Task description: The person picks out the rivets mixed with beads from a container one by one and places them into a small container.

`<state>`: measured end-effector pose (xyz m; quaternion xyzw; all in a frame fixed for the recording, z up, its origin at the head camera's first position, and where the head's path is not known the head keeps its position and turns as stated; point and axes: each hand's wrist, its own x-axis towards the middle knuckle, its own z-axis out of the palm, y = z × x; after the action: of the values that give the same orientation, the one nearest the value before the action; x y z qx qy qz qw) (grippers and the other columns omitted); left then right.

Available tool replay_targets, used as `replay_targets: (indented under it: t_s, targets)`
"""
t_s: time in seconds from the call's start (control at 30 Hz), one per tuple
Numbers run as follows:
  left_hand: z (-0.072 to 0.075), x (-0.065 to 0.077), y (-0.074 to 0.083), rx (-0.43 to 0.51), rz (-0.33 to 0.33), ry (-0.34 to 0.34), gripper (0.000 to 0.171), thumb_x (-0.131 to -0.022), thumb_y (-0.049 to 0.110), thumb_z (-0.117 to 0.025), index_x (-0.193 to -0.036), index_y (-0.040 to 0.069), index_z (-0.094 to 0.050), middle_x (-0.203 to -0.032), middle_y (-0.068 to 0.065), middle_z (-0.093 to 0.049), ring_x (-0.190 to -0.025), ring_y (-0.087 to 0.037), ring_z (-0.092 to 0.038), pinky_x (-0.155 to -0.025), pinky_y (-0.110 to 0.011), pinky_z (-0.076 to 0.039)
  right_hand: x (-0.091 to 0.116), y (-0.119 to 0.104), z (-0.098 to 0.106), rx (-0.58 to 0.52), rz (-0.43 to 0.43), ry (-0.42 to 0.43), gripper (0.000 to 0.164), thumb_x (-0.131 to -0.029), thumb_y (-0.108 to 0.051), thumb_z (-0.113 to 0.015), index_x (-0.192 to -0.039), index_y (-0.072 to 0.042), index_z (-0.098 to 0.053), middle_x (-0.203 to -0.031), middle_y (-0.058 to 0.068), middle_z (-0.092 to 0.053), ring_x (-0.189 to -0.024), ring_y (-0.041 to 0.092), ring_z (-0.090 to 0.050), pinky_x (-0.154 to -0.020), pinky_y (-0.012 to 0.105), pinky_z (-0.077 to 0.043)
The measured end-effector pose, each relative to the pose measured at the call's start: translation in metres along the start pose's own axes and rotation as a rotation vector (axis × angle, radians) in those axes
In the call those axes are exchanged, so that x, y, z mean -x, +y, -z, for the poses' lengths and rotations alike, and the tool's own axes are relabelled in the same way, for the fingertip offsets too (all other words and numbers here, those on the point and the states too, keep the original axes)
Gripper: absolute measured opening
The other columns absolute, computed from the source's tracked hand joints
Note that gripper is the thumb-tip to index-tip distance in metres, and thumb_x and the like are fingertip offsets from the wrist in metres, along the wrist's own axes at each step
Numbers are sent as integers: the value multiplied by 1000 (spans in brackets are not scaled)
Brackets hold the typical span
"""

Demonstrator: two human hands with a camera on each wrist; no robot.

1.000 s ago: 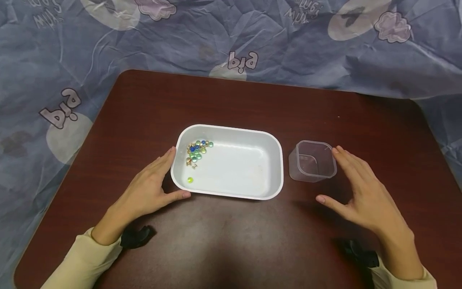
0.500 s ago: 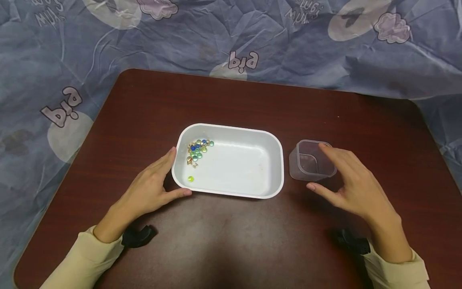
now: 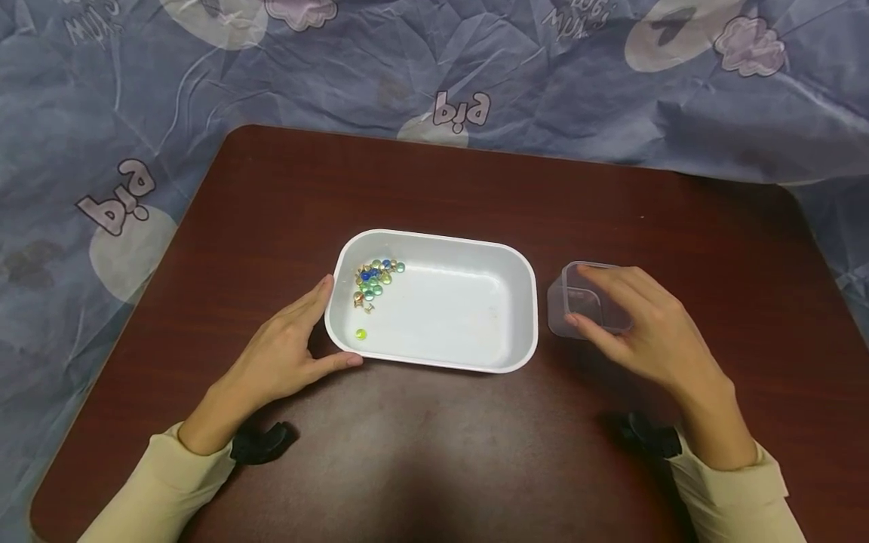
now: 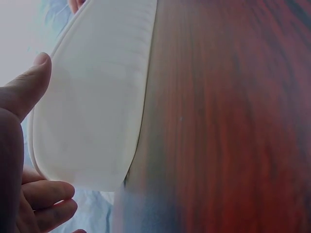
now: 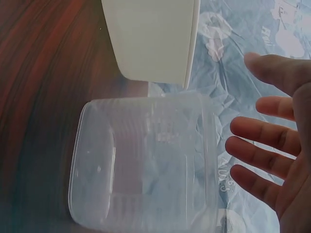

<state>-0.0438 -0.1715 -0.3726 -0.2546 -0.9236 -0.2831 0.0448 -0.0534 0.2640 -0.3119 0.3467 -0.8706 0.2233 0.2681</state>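
A white rectangular tray point(image 3: 448, 313) with rounded corners sits mid-table. In its left end lie several small shiny round pieces point(image 3: 370, 282) in blue, green and gold, some with short gold stems; a lone yellow-green piece point(image 3: 361, 334) lies nearer the front. My left hand point(image 3: 281, 354) rests against the tray's left end, thumb at the front rim and fingers along the side, also visible in the left wrist view. My right hand point(image 3: 655, 332) hovers over a clear plastic container point(image 5: 146, 165), thumb and fingers spread apart. The right wrist view shows the fingertips above its rim, apart from it.
The dark red-brown wooden table point(image 3: 434, 437) has rounded corners. Behind it hangs a wrinkled blue-grey printed cloth point(image 3: 380, 68). The clear container stands just right of the tray, with a narrow gap between. A black band piece point(image 3: 261, 443) shows at the left wrist.
My right hand has moved left from the container's right side to above it. My left hand has stayed at the tray. The tray's contents look the same.
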Motion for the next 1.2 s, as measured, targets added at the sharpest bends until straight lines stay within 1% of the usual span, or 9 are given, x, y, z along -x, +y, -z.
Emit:
replay_targets:
  t_s: [0.17,0.37,0.47,0.57,0.7,0.97,1.03,1.1,1.2]
  targets:
    - [-1,-1,1,16,15,-5,107,-75,47,-84,-152,-3,-29,-151,-24,-37,-137,-37,-41,-107,-54,-37,-4,0,-3,-43,-13,-14,54,-96,-48,-60,-112,3,-71,-105,15,-71,-89,27,-63,-97,11,-36]
    - [0,-1,2,18,37,-6,106,-74,44,-86,-151,-4,-31,-150,-25,-39,-136,-38,-42,-107,-55,-37,-11,-2,-9,-74,-23,6,54,-96,-51,-59,-106,1,-72,-99,12,-71,-84,24,-63,-85,13,-39]
    - [0,0,2,22,38,-8,107,-74,44,-86,-152,-4,-31,-150,-25,-39,-137,-37,-42,-107,-54,-37,-15,-2,-10,-76,-23,3,54,-97,-50,-58,-107,0,-72,-96,11,-72,-80,22,-62,-76,18,-41]
    - [0,0,2,25,42,-13,107,-75,44,-86,-152,-3,-30,-151,-24,-39,-137,-37,-41,-107,-54,-37,-18,-4,-9,-69,-31,-34,54,-98,-51,-57,-108,0,-73,-94,9,-71,-78,20,-61,-70,25,-42]
    - [0,0,2,27,48,-21,106,-75,45,-85,-153,-2,-29,-151,-24,-38,-138,-36,-41,-107,-54,-37,-22,-5,-8,-60,-36,-88,55,-98,-50,-55,-111,0,-73,-95,9,-71,-80,18,-61,-70,27,-44]
    - [0,0,1,25,27,14,108,-73,43,-87,-153,-1,-30,-150,-24,-40,-136,-36,-43,-105,-55,-39,-30,-1,-13,-100,-7,-97,51,-98,-47,-58,-112,0,-73,-99,10,-72,-81,19,-63,-69,26,-48]
    - [0,-1,1,26,28,18,108,-73,43,-87,-153,-1,-30,-150,-24,-40,-136,-37,-43,-105,-55,-39,-32,-1,-14,-115,-4,-110,40,-93,-35,-69,-113,0,-73,-101,10,-72,-82,18,-63,-70,24,-48]
    - [0,-1,1,26,30,16,108,-73,44,-87,-153,0,-30,-150,-23,-40,-136,-36,-43,-105,-55,-39,-34,-1,-15,-123,-1,-117,35,-85,-21,-78,-113,0,-73,-102,11,-73,-82,18,-63,-69,24,-48]
    - [-1,0,1,28,31,14,108,-73,44,-87,-153,0,-30,-150,-23,-40,-136,-37,-43,-105,-55,-39,-37,-3,-17,-124,-7,-124,45,-70,-3,-85,-112,0,-73,-101,10,-73,-82,17,-62,-69,23,-47]
